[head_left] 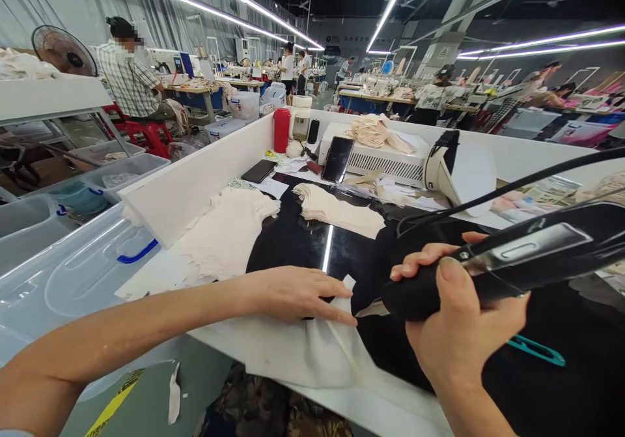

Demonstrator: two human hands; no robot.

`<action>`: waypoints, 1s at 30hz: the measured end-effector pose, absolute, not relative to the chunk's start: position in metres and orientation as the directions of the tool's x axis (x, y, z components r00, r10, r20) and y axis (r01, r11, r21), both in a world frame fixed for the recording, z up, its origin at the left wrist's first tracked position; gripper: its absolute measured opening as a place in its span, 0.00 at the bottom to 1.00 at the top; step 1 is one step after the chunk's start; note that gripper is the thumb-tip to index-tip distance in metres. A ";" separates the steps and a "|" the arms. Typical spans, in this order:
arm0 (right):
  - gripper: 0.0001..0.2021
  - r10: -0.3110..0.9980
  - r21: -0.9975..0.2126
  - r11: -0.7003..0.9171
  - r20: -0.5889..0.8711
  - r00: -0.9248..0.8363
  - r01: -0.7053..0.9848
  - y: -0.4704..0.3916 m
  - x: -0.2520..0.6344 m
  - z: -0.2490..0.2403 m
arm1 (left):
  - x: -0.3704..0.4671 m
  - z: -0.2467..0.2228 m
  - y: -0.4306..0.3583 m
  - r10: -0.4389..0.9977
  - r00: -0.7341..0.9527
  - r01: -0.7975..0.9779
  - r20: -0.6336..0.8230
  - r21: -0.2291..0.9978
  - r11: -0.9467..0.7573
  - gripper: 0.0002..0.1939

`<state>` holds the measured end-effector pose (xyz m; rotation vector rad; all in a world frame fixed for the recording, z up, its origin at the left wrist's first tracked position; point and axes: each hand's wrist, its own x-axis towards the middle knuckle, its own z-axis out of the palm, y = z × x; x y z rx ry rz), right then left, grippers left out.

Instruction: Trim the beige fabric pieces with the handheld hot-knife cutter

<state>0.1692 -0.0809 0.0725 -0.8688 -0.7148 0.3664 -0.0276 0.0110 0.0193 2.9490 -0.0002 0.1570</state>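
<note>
My left hand (293, 294) lies palm down at the near edge of the worktop, fingers stretched out over a white cloth (293, 352) that drapes toward my lap. A narrow pale strip (342, 346) runs along the cloth just below my fingertips. My right hand (463, 333) is wrapped round a bulky black corded tool (527, 254) with a shiny metal panel; its exact kind I cannot make out. The tool's rounded end points left, over the black work surface (283, 248). A small pale piece (374, 309) shows between my two hands.
Stacked cream fabric pieces (342, 210) and a larger cream pile (224, 228) lie beyond my left hand. Phones (338, 159), a red bottle (282, 131) and a white lamp-like cone (469, 170) stand behind. A teal plastic item (540, 351) lies right. Black cable (512, 189) crosses above.
</note>
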 end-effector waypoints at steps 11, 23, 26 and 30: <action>0.26 0.600 -0.815 0.577 0.385 0.701 -0.046 -0.090 0.168 0.072 | -0.013 0.016 0.030 0.022 0.994 -0.020 0.110 0.370 -0.929 0.27; 0.25 0.608 -0.810 0.585 0.414 0.677 -0.030 -0.093 0.168 0.067 | -0.014 0.018 0.033 0.038 0.997 0.006 0.067 0.419 -0.908 0.33; 0.25 0.607 -0.810 0.587 0.424 0.672 -0.019 -0.094 0.168 0.067 | -0.015 0.019 0.033 0.006 0.996 -0.030 0.094 0.384 -0.923 0.32; 0.24 0.609 -0.818 0.574 0.414 0.677 -0.016 -0.094 0.168 0.070 | -0.015 0.020 0.032 0.009 0.997 -0.022 0.080 0.378 -0.926 0.29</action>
